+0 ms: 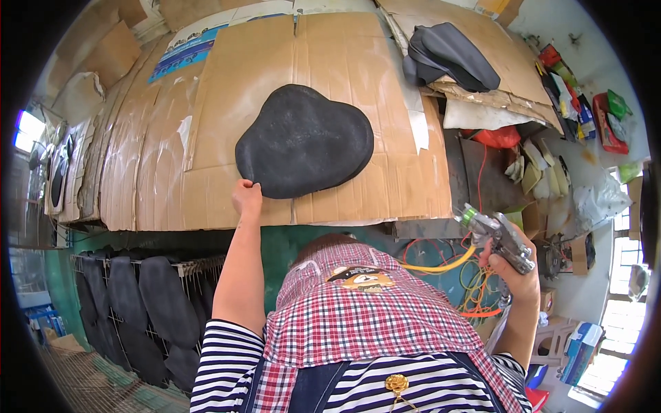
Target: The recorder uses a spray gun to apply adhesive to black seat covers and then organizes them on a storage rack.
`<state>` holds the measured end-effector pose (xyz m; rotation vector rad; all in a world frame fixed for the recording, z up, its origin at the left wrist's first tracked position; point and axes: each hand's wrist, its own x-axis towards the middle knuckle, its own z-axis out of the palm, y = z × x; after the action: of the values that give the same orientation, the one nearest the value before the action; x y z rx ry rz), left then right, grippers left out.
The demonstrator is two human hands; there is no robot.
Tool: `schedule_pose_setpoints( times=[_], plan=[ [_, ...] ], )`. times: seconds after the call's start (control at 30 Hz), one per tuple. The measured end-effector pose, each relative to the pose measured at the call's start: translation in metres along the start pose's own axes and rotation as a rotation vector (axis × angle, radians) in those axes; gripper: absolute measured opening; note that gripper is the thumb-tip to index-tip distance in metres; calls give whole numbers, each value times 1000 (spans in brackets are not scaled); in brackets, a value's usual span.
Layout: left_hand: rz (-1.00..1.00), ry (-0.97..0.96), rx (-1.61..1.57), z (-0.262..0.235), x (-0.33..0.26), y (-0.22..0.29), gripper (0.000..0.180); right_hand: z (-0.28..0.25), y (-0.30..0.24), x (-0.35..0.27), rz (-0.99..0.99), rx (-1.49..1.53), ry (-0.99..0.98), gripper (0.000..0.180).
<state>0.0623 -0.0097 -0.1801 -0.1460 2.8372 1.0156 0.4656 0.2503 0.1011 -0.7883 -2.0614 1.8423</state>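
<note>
Black pad (303, 141) on a cardboard-covered counter (155, 172).
Left hand (248, 198) pinches its rim between seven and eight o'clock; right hand (520, 265), toward four o'clock, grips a metal spray gun (504, 241).

At 11 o'clock, the black pad (303, 141) looks matt and faintly dusty over creased, dull cardboard (344, 55). The spray gun (506, 244) at 3 o'clock is worn grey metal; the apron (375, 310) at 5 o'clock, matt cloth.
</note>
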Motion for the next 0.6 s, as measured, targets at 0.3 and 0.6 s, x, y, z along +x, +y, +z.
schedule_pose_setpoints(
  times=[0.3,0.6],
  plan=[
    [-89,-55,-369,-11,-8,22,12,26,8,11,-87,118,93,54],
    [-530,-267,-1027,6,10,2,19,13,11,-18,-9,41,-127,62]
  ],
)
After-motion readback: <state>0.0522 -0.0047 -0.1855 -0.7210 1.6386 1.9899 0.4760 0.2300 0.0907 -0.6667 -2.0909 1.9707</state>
